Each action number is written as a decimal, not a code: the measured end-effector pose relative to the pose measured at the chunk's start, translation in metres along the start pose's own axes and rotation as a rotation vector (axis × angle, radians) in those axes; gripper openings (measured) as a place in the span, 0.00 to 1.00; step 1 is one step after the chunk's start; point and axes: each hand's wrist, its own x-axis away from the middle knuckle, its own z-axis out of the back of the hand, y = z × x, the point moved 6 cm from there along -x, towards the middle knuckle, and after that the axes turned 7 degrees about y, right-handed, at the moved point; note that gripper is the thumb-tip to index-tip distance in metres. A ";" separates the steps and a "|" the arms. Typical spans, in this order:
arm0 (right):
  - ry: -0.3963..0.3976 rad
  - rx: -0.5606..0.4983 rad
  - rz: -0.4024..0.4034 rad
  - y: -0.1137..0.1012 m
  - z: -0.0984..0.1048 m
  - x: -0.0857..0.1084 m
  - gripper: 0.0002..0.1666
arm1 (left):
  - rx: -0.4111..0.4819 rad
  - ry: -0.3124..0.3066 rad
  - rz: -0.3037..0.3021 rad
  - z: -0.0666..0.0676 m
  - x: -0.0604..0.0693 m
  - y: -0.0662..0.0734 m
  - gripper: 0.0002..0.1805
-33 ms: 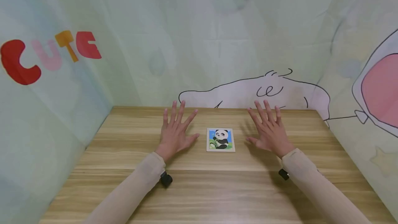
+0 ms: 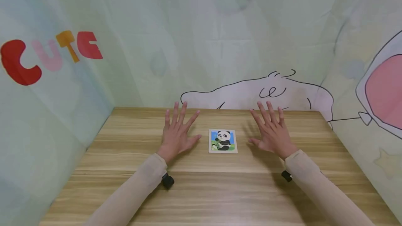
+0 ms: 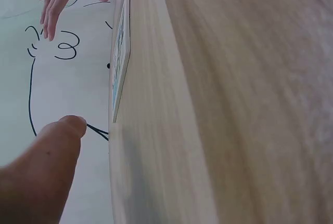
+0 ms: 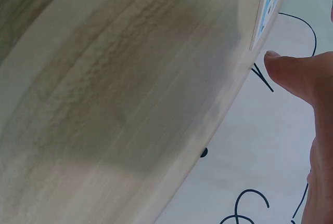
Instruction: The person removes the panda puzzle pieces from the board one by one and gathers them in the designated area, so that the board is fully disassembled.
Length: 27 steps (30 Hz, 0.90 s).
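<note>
A flat square panda picture board point(image 2: 223, 141) with a pale border lies on the wooden table between both hands. To its left, the left hand point(image 2: 177, 136) is spread with straight fingers, palm down, holding nothing. On the other side the right hand point(image 2: 272, 133) is spread the same way, its thumb pointing toward the board. Neither hand touches the board. In the left wrist view the board point(image 3: 122, 60) appears edge-on beyond the left thumb point(image 3: 52, 161). The right wrist view catches the right thumb point(image 4: 291, 70) above the table, near a part of the board point(image 4: 269, 8).
The wood-grain table point(image 2: 220, 194) ends at a cloth backdrop point(image 2: 141, 62) printed with cartoon figures, a pink balloon point(image 2: 386, 90) and coloured letters point(image 2: 23, 63). A small black device point(image 2: 168, 181) sits at the left wrist, another point(image 2: 286, 175) at the right.
</note>
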 end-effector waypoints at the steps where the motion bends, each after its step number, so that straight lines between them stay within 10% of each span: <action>1: 0.005 -0.004 0.001 0.000 0.000 0.000 0.70 | 0.002 -0.001 0.002 0.000 0.000 0.000 0.53; 11: 0.000 -0.120 -0.020 -0.005 -0.003 -0.005 0.67 | 0.081 -0.078 0.036 -0.010 0.000 0.004 0.52; 27: 0.015 -0.959 -0.182 -0.064 -0.021 -0.026 0.28 | 0.667 -0.288 0.084 -0.022 0.025 0.061 0.46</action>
